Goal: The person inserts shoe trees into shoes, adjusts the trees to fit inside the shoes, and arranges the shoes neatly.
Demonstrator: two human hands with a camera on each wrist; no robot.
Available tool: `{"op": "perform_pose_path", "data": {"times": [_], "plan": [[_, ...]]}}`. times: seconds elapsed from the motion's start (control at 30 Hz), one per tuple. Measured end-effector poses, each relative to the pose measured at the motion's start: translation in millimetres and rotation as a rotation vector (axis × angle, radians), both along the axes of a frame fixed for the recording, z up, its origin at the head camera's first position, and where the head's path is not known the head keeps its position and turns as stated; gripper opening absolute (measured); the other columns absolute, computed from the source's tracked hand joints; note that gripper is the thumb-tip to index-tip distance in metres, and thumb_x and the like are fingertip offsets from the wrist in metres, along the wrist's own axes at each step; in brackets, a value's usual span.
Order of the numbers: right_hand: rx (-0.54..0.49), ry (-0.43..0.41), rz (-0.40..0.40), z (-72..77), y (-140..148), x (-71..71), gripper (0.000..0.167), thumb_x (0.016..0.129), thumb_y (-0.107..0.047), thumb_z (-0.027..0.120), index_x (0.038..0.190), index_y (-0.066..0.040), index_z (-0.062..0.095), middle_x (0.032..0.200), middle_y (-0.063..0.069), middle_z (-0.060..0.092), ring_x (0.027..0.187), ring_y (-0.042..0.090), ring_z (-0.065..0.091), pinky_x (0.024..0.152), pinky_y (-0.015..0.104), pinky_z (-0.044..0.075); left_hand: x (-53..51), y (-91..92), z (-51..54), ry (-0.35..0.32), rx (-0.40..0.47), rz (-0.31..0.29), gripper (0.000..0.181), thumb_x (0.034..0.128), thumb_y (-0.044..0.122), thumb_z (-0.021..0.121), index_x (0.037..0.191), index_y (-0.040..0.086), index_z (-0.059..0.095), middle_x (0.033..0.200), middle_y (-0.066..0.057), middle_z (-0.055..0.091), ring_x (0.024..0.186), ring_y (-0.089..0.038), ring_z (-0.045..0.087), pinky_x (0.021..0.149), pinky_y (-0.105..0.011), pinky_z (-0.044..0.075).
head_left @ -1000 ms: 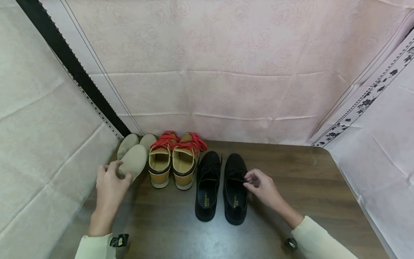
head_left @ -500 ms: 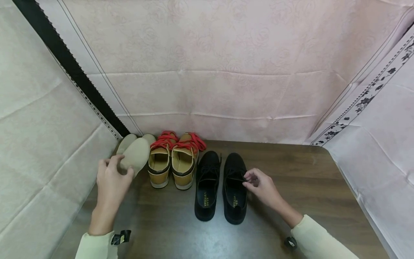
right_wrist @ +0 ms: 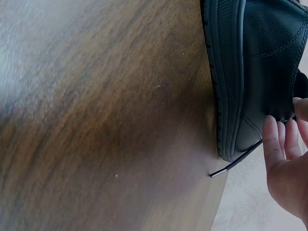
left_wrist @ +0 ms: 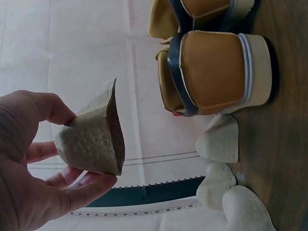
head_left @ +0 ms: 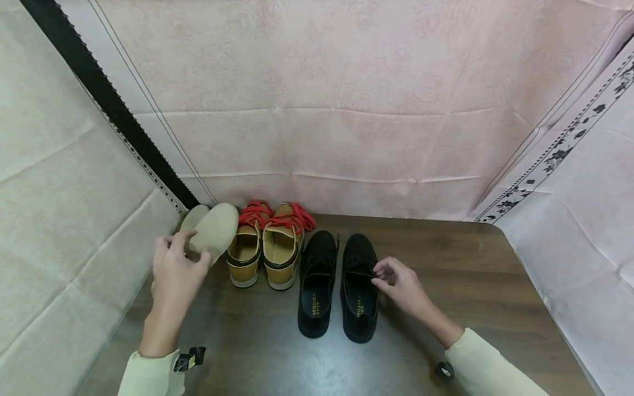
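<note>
My left hand [head_left: 175, 269] pinches a beige moulded-pulp shoe insert [head_left: 216, 230] between thumb and fingers. The left wrist view shows the held insert as a hollow, rough-walled shell, raised off the table. Several similar shoe inserts [left_wrist: 219, 142] lie behind it by the left wall, partly hidden from the head view. At the right, my right hand [head_left: 402, 283] pinches the collar edge of the right black lace-up shoe [head_left: 359, 250]. Its thumb is partly cut off in the right wrist view. The left black shoe [head_left: 319, 253] stands close beside it.
Two tan shoes with red laces [head_left: 280, 247] stand between the inserts and the black shoes. Pale patterned cloth [head_left: 317, 110] covers the back wall and both sides. The wooden tabletop [head_left: 446, 253] extends to the right and front.
My left hand has shifted right with the insert, which now overlaps the left tan shoe and covers an insert behind. My right hand has stayed at the black shoe.
</note>
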State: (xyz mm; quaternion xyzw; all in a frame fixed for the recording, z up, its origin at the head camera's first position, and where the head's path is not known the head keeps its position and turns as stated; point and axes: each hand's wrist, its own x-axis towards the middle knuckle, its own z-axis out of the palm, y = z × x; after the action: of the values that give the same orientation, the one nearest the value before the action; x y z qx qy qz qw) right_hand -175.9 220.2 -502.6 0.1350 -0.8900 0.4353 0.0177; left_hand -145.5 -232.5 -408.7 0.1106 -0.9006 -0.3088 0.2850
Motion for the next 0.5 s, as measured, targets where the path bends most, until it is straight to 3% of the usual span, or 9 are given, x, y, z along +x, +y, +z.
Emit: {"op": "perform_pose_path", "data": {"times": [0.17, 0.5], "plan": [[-0.001, -0.003, 0.0, 1.2, 0.3, 0.0, 0.023, 0.093, -0.013, 0.078, 0.11, -0.019, 0.064, 0.102, -0.003, 0.066, 0.094, 0.012, 0.067, 0.088, 0.031, 0.059, -3.0, 5.5, 1.9, 0.049, -0.003, -0.078, 0.041, 0.0858, 0.007, 0.071, 0.126, 0.003, 0.067, 0.114, -0.028, 0.05, 0.093, -0.041, 0.054, 0.075, -0.057, 0.047], [-0.002, -0.003, 0.01, 1.9, 0.4, -0.6, 0.023, 0.092, -0.012, 0.078, 0.109, -0.02, 0.064, 0.101, -0.004, 0.066, 0.093, 0.01, 0.067, 0.086, 0.028, 0.059, -8.1, 22.2, -0.2, 0.076, -0.06, -0.197, 0.04, 0.0857, 0.006, 0.071, 0.126, 0.001, 0.068, 0.109, -0.024, 0.053, 0.084, -0.033, 0.056, 0.071, -0.044, 0.047]]}}
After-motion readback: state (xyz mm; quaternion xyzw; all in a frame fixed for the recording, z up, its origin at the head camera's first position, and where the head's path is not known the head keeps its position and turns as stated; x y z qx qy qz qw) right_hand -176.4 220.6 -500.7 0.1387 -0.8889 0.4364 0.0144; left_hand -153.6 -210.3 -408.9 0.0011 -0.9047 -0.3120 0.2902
